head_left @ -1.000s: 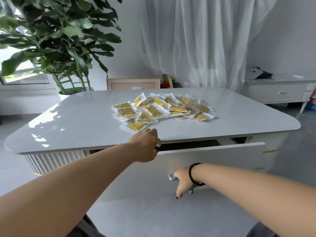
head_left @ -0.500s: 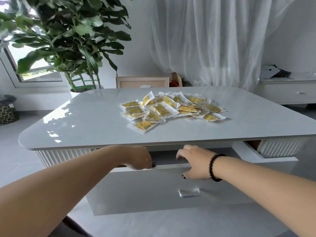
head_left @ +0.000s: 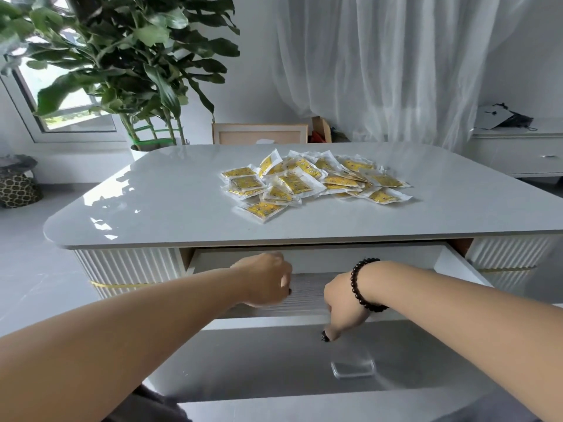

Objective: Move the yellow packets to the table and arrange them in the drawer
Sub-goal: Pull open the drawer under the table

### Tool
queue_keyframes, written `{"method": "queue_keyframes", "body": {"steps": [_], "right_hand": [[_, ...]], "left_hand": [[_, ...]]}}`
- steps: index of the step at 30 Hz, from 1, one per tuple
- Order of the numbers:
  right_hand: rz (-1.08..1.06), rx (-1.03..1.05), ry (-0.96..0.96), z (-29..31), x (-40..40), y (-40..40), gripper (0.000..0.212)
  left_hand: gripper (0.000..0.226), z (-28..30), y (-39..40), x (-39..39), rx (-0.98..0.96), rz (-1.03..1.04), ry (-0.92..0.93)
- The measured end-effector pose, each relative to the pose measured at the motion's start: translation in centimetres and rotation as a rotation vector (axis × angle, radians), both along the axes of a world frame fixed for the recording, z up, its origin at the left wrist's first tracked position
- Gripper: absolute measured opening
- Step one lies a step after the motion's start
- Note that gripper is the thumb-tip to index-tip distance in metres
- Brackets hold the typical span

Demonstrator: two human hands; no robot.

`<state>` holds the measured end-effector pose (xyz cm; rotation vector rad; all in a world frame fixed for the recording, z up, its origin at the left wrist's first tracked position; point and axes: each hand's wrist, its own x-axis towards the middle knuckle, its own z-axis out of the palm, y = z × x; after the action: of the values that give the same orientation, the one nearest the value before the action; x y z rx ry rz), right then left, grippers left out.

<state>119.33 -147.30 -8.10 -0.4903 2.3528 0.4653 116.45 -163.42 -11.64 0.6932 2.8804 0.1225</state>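
A loose pile of yellow packets (head_left: 304, 184) in clear wrappers lies on the glossy white table (head_left: 158, 205), right of its middle. Under the near edge the white drawer (head_left: 243, 360) stands pulled out towards me, and no packets show in the visible part of its inside. My right hand (head_left: 342, 309), with a dark bead bracelet on the wrist, grips the top edge of the drawer front, thumb hanging over the face above the clear handle (head_left: 353, 365). My left hand (head_left: 265, 280) hovers over the drawer's inside with fingers curled and nothing visible in it.
A large potted plant (head_left: 122, 56) stands behind the table's far left corner, with a framed board (head_left: 259, 134) leaning behind the table. A white sideboard (head_left: 524, 153) is at the right under the sheer curtain. A patterned basket (head_left: 18, 190) sits on the floor at the left.
The drawer has slid further out towards me. My right hand went from the handle to the drawer front's top edge. My left hand came off that edge and now hangs over the inside.
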Motion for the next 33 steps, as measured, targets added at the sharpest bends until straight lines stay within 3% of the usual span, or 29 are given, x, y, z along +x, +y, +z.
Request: {"method": "queue_keyframes", "body": {"steps": [6,9,13,16,20,24,28,33], "right_hand": [[-0.39,-0.369,-0.343,-0.3,-1.9,1.0,0.038],[-0.398,-0.571,-0.189,-0.1,-3.7,0.9,0.038],[-0.317,-0.62,0.194,0.2,-6.5,0.7,0.024],[-0.321,-0.628,0.301,0.0,-8.0,0.5,0.021],[-0.429,-0.707,0.255,-0.2,-9.0,-0.1,0.017],[-0.461,-0.738,0.207,0.1,-9.7,-0.2,0.026],[-0.531,-0.794,0.098,1.0,-10.4,0.2,0.018],[-0.566,-0.876,-0.012,1.5,-12.1,0.4,0.006]], "left_hand": [[0.013,1.2,-1.0,-3.7,0.262,0.148,0.396],[0.015,1.7,-1.2,-6.2,0.377,0.237,0.517],[0.052,2.2,-1.3,-9.6,0.466,0.415,0.415],[0.074,1.5,-1.0,-11.1,0.359,0.415,0.234],[0.054,0.3,0.1,-12.4,0.15,0.407,0.246],[0.049,1.1,-0.6,-13.4,0.248,0.439,0.306],[0.034,1.4,-1.2,-14.3,0.355,0.46,0.282],[0.044,0.5,-0.6,-15.3,0.497,0.686,0.337]]}}
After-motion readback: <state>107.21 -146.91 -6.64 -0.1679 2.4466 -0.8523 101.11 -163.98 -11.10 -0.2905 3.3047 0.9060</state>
